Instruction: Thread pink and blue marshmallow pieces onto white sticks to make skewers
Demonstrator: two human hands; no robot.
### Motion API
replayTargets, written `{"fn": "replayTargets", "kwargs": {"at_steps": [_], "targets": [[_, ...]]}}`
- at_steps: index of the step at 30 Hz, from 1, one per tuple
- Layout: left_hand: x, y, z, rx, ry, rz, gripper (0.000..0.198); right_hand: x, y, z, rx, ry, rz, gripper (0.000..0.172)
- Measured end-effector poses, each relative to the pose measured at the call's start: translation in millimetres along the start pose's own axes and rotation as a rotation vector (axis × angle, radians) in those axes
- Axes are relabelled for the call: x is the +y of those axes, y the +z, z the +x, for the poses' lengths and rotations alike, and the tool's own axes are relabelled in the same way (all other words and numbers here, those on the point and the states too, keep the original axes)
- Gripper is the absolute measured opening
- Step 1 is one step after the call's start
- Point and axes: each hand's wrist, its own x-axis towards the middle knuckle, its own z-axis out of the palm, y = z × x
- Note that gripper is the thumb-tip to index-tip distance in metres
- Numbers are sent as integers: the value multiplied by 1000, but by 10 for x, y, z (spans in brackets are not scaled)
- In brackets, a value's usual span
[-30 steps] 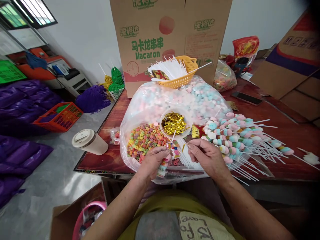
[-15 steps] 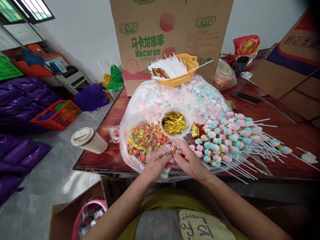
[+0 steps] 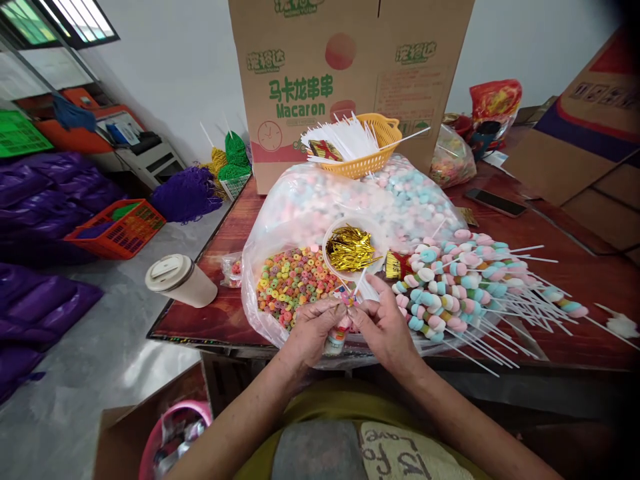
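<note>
In front of my body, both hands meet at the gathered neck of a small printed wrapper bag (image 3: pixel 336 343) with pastel candy inside. My left hand (image 3: pixel 314 328) is closed, thumb and fingers pinching the neck from the left. My right hand (image 3: pixel 384 329) pinches the same spot from the right. A white stick (image 3: pixel 361 281) rises above the pinch. Whether a tie lies between the fingertips is hidden. Just beyond my hands is a round white tub (image 3: pixel 327 230) of gold twist ties (image 3: pixel 351 248). Fruit-coloured candy rings (image 3: pixel 293 280) lie beside my left hand.
Marshmallow skewers (image 3: pixel 450 287) are piled to the right, sticks pointing rightward. Behind lies a large clear bag of marshmallows (image 3: pixel 310 193), topped by a yellow basket (image 3: pixel 367 165) of white sticks. A lidded cup (image 3: pixel 183 281) stands near the left edge; a phone (image 3: pixel 495 202) lies at right.
My fingertips have stayed together at the wrapper's neck, and the right hand's fingers have shifted. The white stick now shows above them, and more of the bag shows below.
</note>
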Motion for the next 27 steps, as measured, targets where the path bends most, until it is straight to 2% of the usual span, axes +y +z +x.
{"fn": "replayTargets", "kwargs": {"at_steps": [1, 2, 4, 6, 8, 11, 14, 16, 20, 22, 24, 26, 27], "targets": [[16, -17, -4, -17, -50, -33, 29, -54, -51, 9, -88, 20, -33, 22], [31, -35, -9, -39, -119, -72, 29, -116, -114, 25, -193, 9, -98, 17], [49, -63, -26, -121, -286, -143, 32, -248, -251, 77, -422, -101, -245, 32], [47, -60, -48, -241, -416, -194, 36, -351, -350, 140, -605, -221, -298, 37], [39, -22, -67, -306, -435, -253, 40, -389, -378, 198, -689, -203, -251, 36], [43, 60, -67, -209, -338, -368, 43, -316, -298, 231, -538, -29, -113, 32], [64, 103, -36, -52, -231, -370, 44, -182, -172, 189, -343, -28, -161, 31], [63, 111, -16, 45, -145, -304, 43, -120, -118, 151, -243, -162, -336, 28], [50, 137, -10, 238, 86, -96, 44, -116, -120, 147, -3, -565, -757, 25], [121, 137, -39, 308, 115, 13, 53, -154, -136, 163, 107, -671, -916, 26], [295, 92, -103, 236, -72, 36, 64, -194, -119, 159, 95, -752, -984, 26], [542, -11, -199, 51, -282, -54, 79, -221, -59, 132, -31, -809, -933, 24], [665, -79, -254, -11, -248, -121, 84, -232, -18, 116, -92, -779, -861, 24]]}}
